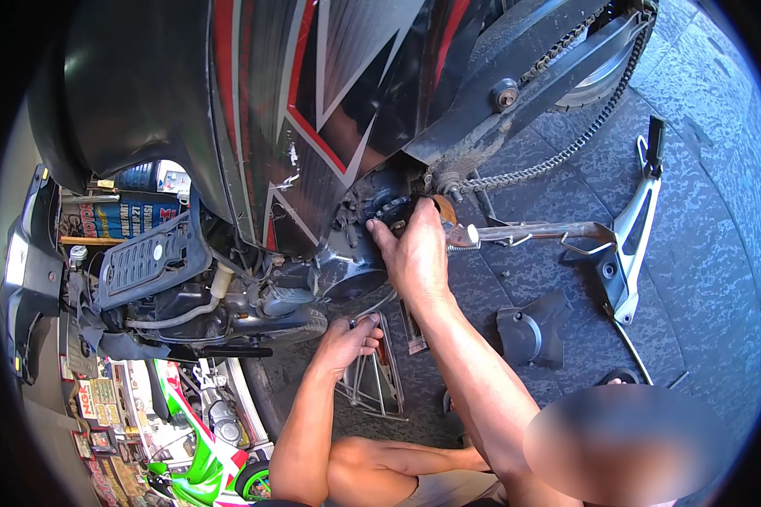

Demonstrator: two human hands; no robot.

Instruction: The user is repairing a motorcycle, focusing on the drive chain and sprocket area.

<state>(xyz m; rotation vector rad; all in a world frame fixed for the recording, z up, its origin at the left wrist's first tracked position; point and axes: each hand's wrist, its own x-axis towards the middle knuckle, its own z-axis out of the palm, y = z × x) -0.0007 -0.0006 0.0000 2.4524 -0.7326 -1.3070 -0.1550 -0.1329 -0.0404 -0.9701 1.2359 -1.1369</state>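
Grey-blue patterned floor [719,287] fills the right of my view, while stacked goods [101,406] and a green bike [199,465] stand off toward its left edge. Across the top I have the black motorbike [266,101], with its red and silver stripes, standing over the floor's upper left part. Its round engine casing [351,279] sits low near the middle, just left of the right hand [421,253].

I see that hand moderately wide, thumb apart from the fingers, cupped against a dark part at the bike's underside; its fingertips are partly hidden, so I cannot tell how firmly it grips. Beside them is a rust-brown part [450,209]. The chain [566,160] hangs slack below the swingarm [541,89], reaching close by.

Lower down, the left hand [344,348] is narrow, fingers curled at a wire frame [376,393]; I cannot tell what it holds. Right of the right forearm, a dark cover [533,329] lies on the floor, and farther toward the right edge is a silver bracket [638,237].
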